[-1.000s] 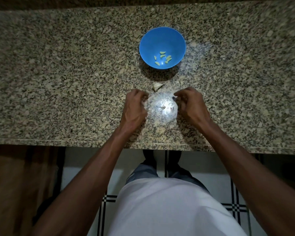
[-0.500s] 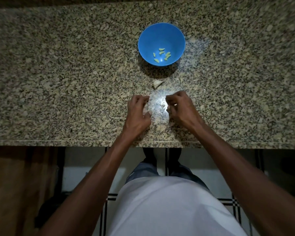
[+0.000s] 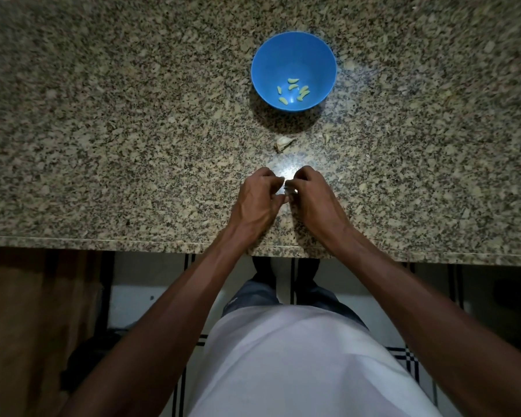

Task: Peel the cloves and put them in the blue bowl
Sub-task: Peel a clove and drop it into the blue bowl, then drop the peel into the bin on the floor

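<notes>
The round blue plastic bowl (image 3: 293, 60) stands on the speckled granite tabletop (image 3: 103, 115) and already holds about seven peeled pale green cloves (image 3: 294, 91). Near the tabletop's front edge, the left hand (image 3: 257, 200) and the right hand (image 3: 312, 200) are together, fingers curled and pinching something small between them, probably a clove; the glare hides it. One unpeeled whitish clove (image 3: 284, 142) lies between the hands and the bowl, so I judge the work is mostly done but not finished
</notes>
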